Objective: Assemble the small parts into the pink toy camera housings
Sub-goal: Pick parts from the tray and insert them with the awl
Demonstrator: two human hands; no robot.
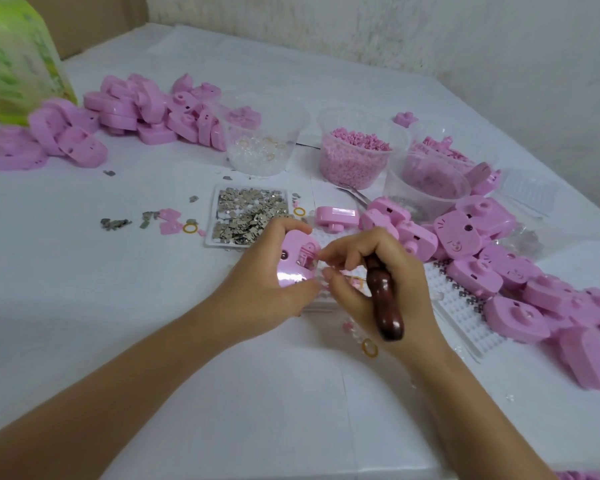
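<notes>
My left hand (267, 289) clamps the housing (293, 268), likely light and slick, by its rim; my right hand (368, 268) curls round the tool handle (386, 306).

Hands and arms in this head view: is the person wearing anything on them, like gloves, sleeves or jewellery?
Nothing that shows. The left hand and right hand are bare, with no gloves or rings visible. The left forearm and right forearm are bare too, right to the picture's lower edge: no sleeve, watch or bracelet in sight.
</notes>
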